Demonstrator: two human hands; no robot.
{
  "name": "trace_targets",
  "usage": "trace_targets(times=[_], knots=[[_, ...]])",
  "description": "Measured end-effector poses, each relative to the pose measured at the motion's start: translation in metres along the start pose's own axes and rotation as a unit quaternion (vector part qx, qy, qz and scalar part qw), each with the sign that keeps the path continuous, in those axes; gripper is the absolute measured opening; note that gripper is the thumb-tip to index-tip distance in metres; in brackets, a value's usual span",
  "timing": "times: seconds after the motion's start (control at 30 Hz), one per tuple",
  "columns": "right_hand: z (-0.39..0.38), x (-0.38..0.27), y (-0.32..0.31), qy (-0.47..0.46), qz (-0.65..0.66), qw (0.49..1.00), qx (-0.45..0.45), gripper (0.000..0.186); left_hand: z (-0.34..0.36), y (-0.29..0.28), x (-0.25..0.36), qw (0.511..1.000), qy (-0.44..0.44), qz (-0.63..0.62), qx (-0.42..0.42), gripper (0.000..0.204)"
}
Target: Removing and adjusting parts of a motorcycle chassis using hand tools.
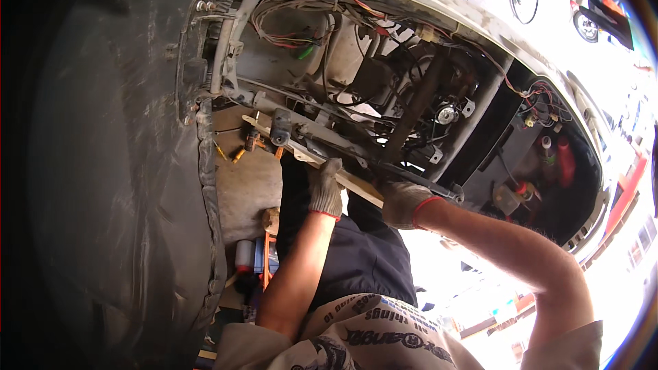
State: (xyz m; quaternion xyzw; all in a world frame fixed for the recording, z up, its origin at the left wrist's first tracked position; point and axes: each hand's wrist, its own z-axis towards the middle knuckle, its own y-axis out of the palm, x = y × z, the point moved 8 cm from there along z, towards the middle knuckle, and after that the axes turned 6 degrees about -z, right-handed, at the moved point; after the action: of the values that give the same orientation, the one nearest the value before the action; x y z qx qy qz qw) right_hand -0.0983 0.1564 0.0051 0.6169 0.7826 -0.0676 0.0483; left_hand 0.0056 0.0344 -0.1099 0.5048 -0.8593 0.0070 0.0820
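A light-coloured scooter side panel (358, 186) shows as a narrow edge along the near side of the opened scooter. My left hand (326, 190), in a grey knitted glove with a red cuff, is closed over this edge near its middle. Farther right, my right hand (404, 205) wears a matching glove and reaches in at the panel's right end, under the frame rail. Its fingers are hidden there, so their grip does not show. Just beyond the hands lies the bare metal frame (315, 129) with a black rubber mount (279, 127).
Bundled wires (288, 17) and a dark engine bay (411, 89) fill the opened body. A big black seat (116, 164) stands up at the left. A power drill (252, 140) lies on the floor past the panel; a red bottle (565, 163) sits in the right compartment.
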Motion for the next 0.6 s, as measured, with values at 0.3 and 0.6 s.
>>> trace_targets(times=[0.3, 0.6], knots=[[-0.017, -0.020, -0.033, -0.020, 0.050, 0.998, -0.019, 0.068, -0.008, 0.007, 0.009, 0.999, 0.018, 0.024, -0.028, 0.059], [-0.019, -0.031, -0.040, -0.034, 0.021, 0.999, -0.034, 0.071, -0.005, 0.007, 0.014, 0.998, 0.043, -0.003, -0.050, 0.052]])
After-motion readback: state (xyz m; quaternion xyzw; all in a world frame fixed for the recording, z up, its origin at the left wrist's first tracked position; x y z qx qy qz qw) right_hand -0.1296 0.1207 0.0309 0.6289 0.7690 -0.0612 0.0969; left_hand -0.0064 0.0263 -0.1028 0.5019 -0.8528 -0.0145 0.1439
